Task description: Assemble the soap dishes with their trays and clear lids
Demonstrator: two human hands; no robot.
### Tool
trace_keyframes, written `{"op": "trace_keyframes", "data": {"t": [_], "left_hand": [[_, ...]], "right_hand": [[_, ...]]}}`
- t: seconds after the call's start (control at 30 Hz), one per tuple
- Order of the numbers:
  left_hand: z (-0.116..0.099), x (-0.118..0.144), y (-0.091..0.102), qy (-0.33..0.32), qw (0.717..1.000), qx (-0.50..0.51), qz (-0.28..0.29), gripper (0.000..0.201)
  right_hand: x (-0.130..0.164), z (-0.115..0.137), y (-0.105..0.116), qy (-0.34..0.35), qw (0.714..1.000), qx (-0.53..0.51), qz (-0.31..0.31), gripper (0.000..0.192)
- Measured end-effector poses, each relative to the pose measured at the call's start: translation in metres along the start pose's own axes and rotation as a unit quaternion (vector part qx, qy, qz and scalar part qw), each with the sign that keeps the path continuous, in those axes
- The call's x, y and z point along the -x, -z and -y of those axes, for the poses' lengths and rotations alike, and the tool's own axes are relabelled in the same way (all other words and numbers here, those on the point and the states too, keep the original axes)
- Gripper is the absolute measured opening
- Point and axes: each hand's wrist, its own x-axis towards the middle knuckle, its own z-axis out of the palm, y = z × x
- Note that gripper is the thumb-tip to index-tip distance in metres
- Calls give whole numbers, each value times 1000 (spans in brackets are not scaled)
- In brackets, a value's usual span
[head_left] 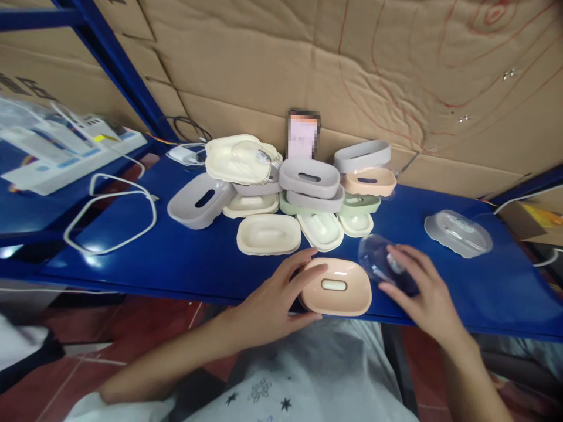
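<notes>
Near the front edge of the blue table, my left hand [275,302] grips the left end of a peach soap dish [356,287]. The dish has an oval slot in its middle, with something pale showing through. Just right of the dish, my right hand [428,293] holds a clear plastic lid [373,258] between thumb and fingers; the lid is tilted and slightly blurred. Beyond my hands lie cream oval trays, among them a cream tray [268,234] and a smaller pale tray [321,230].
Behind stand stacked grey dishes [310,176], another peach dish [369,180], a grey dish [200,202] and cream pieces [233,158]. A phone [302,135] leans on the cardboard [246,64]. Another clear lid [457,233] lies right; a white cable [109,249] and power strip [74,167] lie left.
</notes>
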Motion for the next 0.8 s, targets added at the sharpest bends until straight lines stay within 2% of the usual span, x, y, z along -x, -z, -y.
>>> {"op": "trace_keyframes", "data": {"t": [0.1, 0.17, 0.33, 0.53, 0.63, 0.73, 0.8], "left_hand": [[4, 0, -3, 10, 1000, 22, 3, 96], [5, -1, -4, 8, 999, 34, 4, 98], [3, -4, -1, 19, 999, 44, 13, 94], [4, -3, -2, 13, 999, 24, 20, 90], [1, 0, 0, -18, 999, -30, 15, 82], [-1, 4, 10, -52, 988, -142, -36, 66], [2, 5, 18, -21, 969, -228, -93, 55]], "right_hand": [[5, 41, -10, 114, 992, -36, 38, 70], [-1, 60, -15, 164, 985, -32, 52, 72], [-17, 80, -22, 198, 978, -4, 58, 76], [-6, 82, -30, 185, 981, 11, 48, 82], [2, 75, -25, 184, 981, 13, 58, 86], [7, 55, -14, 162, 985, 18, 58, 81], [10, 32, -5, 137, 989, 34, 54, 78]]}}
